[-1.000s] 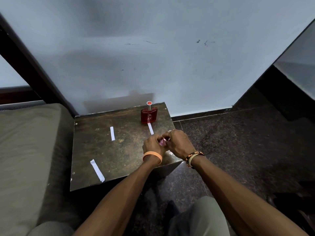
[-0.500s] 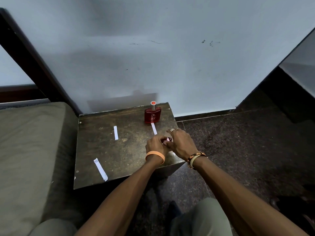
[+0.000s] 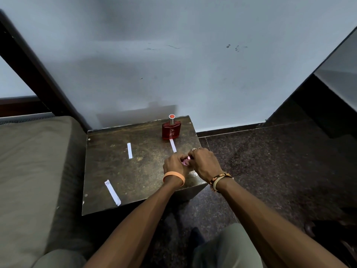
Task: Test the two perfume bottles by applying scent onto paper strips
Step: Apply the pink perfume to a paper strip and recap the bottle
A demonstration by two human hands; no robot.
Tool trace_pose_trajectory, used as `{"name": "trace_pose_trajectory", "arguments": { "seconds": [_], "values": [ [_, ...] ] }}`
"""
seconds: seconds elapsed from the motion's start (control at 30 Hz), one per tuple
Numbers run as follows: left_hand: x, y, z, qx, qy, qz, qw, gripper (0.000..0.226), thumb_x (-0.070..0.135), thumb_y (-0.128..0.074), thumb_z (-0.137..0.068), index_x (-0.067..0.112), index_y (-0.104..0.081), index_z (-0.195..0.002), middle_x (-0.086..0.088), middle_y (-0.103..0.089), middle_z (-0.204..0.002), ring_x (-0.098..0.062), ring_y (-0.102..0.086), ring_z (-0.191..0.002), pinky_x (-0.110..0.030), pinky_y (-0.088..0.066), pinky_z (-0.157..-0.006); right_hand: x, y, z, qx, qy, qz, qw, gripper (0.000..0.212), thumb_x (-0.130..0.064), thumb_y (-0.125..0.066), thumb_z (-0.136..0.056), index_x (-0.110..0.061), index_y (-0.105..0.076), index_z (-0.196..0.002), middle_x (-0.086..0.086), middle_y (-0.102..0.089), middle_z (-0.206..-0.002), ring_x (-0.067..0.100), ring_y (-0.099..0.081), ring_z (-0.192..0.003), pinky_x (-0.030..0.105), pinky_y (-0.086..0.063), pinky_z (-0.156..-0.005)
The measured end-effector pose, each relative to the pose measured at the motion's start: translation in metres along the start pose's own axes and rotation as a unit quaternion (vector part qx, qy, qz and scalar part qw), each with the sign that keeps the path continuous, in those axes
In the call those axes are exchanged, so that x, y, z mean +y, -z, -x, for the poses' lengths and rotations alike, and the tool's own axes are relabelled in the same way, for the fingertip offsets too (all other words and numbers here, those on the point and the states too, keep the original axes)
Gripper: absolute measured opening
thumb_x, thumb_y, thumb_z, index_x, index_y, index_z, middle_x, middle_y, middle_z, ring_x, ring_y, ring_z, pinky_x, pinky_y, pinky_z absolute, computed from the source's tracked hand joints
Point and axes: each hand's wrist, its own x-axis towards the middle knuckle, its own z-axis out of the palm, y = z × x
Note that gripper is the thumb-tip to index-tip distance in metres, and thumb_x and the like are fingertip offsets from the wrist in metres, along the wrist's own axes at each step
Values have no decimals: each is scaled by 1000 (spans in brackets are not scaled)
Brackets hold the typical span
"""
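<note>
— Where were the hands?
— At the desk's [image 3: 135, 180] near right corner. The left hand [image 3: 174, 164] and right hand [image 3: 205, 163] were both curled tight round a small pink bottle [image 3: 186, 161], knuckles touching.
— The risk?
— It sat close to the edge, I judged. A slip while working the cap could have dropped it to the floor [image 3: 270, 171] or sprayed wide of the paper. The red bottle [image 3: 171, 130] stood upright at the back, with the far strip [image 3: 173, 146] at its foot.
— What was hidden?
— Nearly all of the pink bottle, including its cap and nozzle. A white scrap [image 3: 195, 174] under the right wrist might have been a strip; I couldn't tell.
</note>
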Motion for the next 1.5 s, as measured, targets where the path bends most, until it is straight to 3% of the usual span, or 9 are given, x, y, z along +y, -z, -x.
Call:
{"name": "trace_pose_trajectory", "arguments": {
  "seconds": [0.13, 0.33, 0.43, 0.6, 0.73, 0.87, 1.07, 1.27, 1.5],
  "values": [
    [0, 1, 0, -2, 2, 4, 1000, 7, 21, -73, -74, 24, -75, -80, -2, -73, -74, -19, -66, -71, -21, -39, -59, 0, 4, -2, -16, -9, -14, 1000, 31, -34, -67, -89, -11, -66, -109, 12, -67, -101, 31, -64, -96, 41, -53, -80],
    [-3, 1, -3, -2, 0, -3, 1000, 13, 28, -77, -71, 26, -75, -84, -4, -74, -81, -26, -68, -80, -26, -47, -65, -2, 1, -2, -10, -18, 12, 1000, 35, -43, -65, -89, -10, -63, -98, 10, -66, -93, 30, -64, -88, 39, -52, -72],
    [-3, 1, -3, -6, 0, -7, 1000, 13, 23, -75, -72, 26, -75, -84, -4, -74, -81, -25, -67, -78, -24, -44, -64, -2, 4, -3, -22, -12, -13, 1000, 35, -36, -67, -89, -10, -63, -112, 12, -67, -104, 31, -64, -96, 41, -53, -80],
    [-3, 1, -2, -9, 15, 13, 1000, 14, 23, -78, -70, 27, -75, -83, 0, -74, -80, -20, -68, -76, -25, -49, -65, 0, 2, -2, -10, -17, 9, 1000, 30, -38, -66, -89, -10, -66, -101, 11, -67, -96, 29, -64, -90, 36, -49, -72],
    [-4, 0, -3, -2, 9, 3, 1000, 15, 18, -73, -74, 28, -75, -85, 0, -74, -81, -21, -68, -79, -25, -48, -66, -1, 3, -2, -26, 8, -1, 1000, 30, -31, -63, -92, -9, -62, -113, 12, -64, -105, 32, -63, -99, 41, -52, -81],
    [-4, -1, -3, -9, 13, 16, 1000, 19, 19, -79, -71, 25, -76, -89, -2, -75, -83, -20, -68, -80, -27, -52, -71, 0, 2, 0, -15, 4, 20, 1000, 27, -34, -63, -92, -8, -63, -101, 11, -65, -97, 29, -63, -92, 37, -50, -75],
    [-3, 1, -2, -11, 15, 18, 1000, 17, 20, -80, -69, 26, -76, -85, -1, -74, -80, -20, -67, -76, -23, -44, -66, 0, 5, 1, -28, 27, 20, 999, 24, -30, -60, -93, -10, -62, -108, 12, -64, -102, 32, -63, -96, 39, -51, -78],
    [-4, 1, -3, -12, 8, 14, 1000, 17, 22, -80, -68, 24, -76, -85, -3, -74, -80, -22, -68, -78, -26, -47, -67, -2, 2, 2, -16, 31, 54, 998, 23, -32, -58, -95, -9, -60, -98, 12, -64, -97, 30, -63, -91, 37, -49, -73],
    [-6, 1, -4, -12, -3, 9, 1000, 25, 21, -83, -67, 25, -76, -90, -1, -75, -84, -20, -69, -80, -30, -54, -72, -4, 5, -3, -20, 3, 58, 998, 36, -43, -64, -89, -8, -60, -97, 11, -65, -96, 28, -63, -89, 32, -44, -69]
  ]
}}
